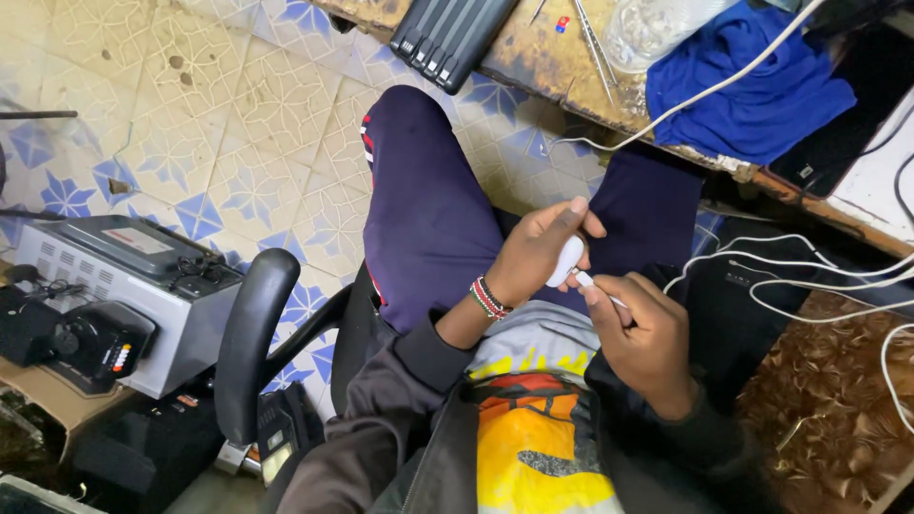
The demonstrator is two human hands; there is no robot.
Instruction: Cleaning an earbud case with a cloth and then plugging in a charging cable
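I sit in an office chair and look down at my lap. My left hand point(539, 249) is closed around a small white rounded device point(566, 261), held over my dark blue trousers point(424, 209). A beaded bracelet point(488, 298) is on that wrist. My right hand point(640, 333) pinches a white plug point(592, 283) against the lower end of the device. A white cable point(790, 262) runs off to the right from there. The two hands almost touch.
A worn wooden workbench point(543, 57) at the top carries a black ribbed case point(447, 36), a blue cloth point(752, 81), a clear plastic bag and thin metal tools. A grey metal box point(124, 286) and black gear stand on the left. The chair's black armrest point(249, 333) is by my left elbow.
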